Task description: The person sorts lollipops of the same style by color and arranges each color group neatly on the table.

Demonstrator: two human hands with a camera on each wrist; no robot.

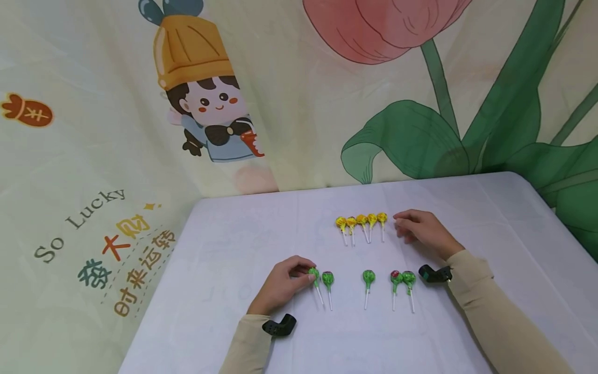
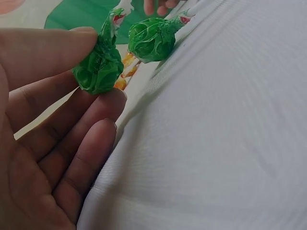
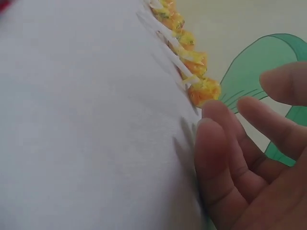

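— Pinched: from my remote seat I see the left hand (image 1: 282, 283) holding a green lollipop (image 1: 314, 272) by its wrapped head, thumb on one side, fingers on the other.
— Why the head?
— I'd judge the round part gives more to hold than the thin stick, which points towards the wearer, near a second green lollipop (image 1: 328, 279) on the table (image 1: 243, 244).
— And the right hand (image 1: 425, 229)?
— I see nothing in it; its fingers are relaxed and parted, just beside the right end of the yellow lollipops (image 1: 362, 220).
— Neat row.
— Five, sticks towards the wearer; probably easy to tell apart that way. Three more green lollipops (image 1: 368, 278) lie farther right: one alone, two close together.
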